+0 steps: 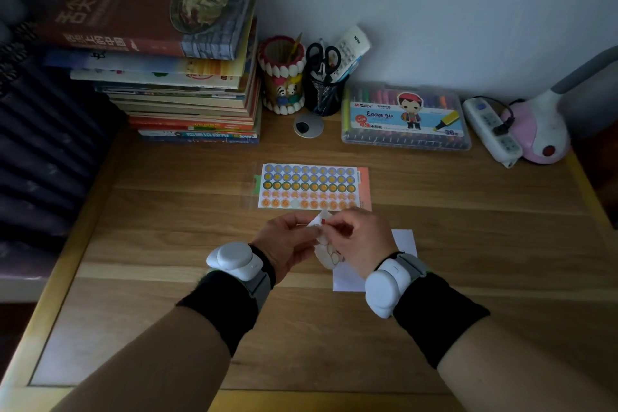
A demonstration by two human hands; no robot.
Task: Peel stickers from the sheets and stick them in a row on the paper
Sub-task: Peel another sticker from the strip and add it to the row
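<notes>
Dim room; wooden table (pixel 167 227) against wall. Mid-table I see left hand (pixel 287 244) and right hand (pixel 361 241), fingers curled, pinching small sticker sheet (pixel 329 257).

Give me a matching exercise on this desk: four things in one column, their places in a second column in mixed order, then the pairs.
Things
1. scissors
2. marker box
3. small sheet
4. paper

Places
A. held by the left hand and right hand
B. standing in the mesh cup
C. flat on the table, partly hidden by the right hand
D. lying beside the power strip

Pairs: 1-B, 2-D, 3-A, 4-C
</notes>
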